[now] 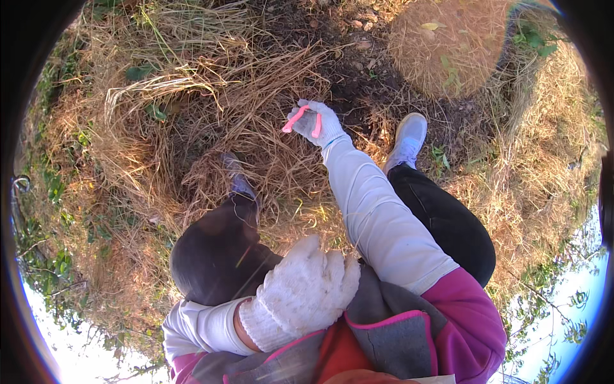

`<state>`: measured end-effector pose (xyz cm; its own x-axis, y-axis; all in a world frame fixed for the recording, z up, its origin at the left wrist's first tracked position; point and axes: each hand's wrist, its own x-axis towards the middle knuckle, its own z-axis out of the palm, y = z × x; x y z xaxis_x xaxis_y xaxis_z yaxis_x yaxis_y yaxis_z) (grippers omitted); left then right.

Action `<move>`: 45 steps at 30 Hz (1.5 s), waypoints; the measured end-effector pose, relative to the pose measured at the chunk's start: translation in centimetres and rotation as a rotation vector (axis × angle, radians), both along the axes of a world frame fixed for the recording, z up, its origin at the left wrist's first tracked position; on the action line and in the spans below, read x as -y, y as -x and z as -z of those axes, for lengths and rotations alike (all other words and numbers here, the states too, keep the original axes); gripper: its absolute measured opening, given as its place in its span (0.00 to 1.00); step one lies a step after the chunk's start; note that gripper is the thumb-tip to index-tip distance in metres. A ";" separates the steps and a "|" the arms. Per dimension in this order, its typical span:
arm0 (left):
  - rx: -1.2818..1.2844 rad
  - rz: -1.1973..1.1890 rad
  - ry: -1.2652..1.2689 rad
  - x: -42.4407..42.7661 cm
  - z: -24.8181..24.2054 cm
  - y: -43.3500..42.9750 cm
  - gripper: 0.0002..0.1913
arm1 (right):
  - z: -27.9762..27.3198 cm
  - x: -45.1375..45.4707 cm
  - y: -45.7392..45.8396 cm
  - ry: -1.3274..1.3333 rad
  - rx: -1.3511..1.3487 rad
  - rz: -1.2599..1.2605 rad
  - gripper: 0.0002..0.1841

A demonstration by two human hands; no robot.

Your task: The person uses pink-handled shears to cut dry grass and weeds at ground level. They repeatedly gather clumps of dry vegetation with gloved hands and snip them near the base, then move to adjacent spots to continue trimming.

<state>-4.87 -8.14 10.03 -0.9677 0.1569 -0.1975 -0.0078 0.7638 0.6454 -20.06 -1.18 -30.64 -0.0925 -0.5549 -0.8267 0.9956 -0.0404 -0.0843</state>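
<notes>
My right hand (pixel 316 122), in a pale knitted work glove, is stretched out over dry grass and dark soil. Its palm is partly turned up, and it holds a bent pink strip (pixel 298 119) with two ends showing; the material is unclear. Close to my torso is my left hand (pixel 300 290), in a soiled white knitted glove with its back towards me. Its fingers point right and curve downward in front of the grey vest (pixel 391 336). Whatever lies under those fingers is hidden. A thin dry stalk (pixel 367 223) crosses near its fingertips.
Dry cut grass (pixel 230 105) lies thick between and beyond my feet. Bare dark soil (pixel 357 91) shows ahead of my right hand. My right shoe (pixel 407 139) rests beside it; my left shoe (pixel 237 177) is partly covered by grass. Leafy branches (pixel 57 264) stand at the rim.
</notes>
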 end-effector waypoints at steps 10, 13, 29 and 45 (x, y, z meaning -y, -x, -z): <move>0.001 0.003 -0.009 0.7 0.2 0.2 0.12 | 3.3 -0.2 -1.4 -0.068 0.006 0.102 0.18; 0.015 -0.002 -0.011 0.7 0.2 0.1 0.12 | 3.1 -0.5 -1.1 -0.078 -0.015 0.004 0.17; 0.095 0.018 -0.053 1.5 0.4 0.8 0.11 | -1.0 1.0 5.0 -0.233 -0.422 -0.591 0.22; 0.127 0.007 0.001 2.8 0.4 0.6 0.15 | 3.1 3.4 11.3 -0.308 -0.796 -1.005 0.18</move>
<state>-5.49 -10.96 9.67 -0.9337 0.1637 -0.3184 -0.0839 0.7647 0.6390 -31.35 -4.55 -33.75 -0.2702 -0.4668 -0.8421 0.2544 0.8089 -0.5300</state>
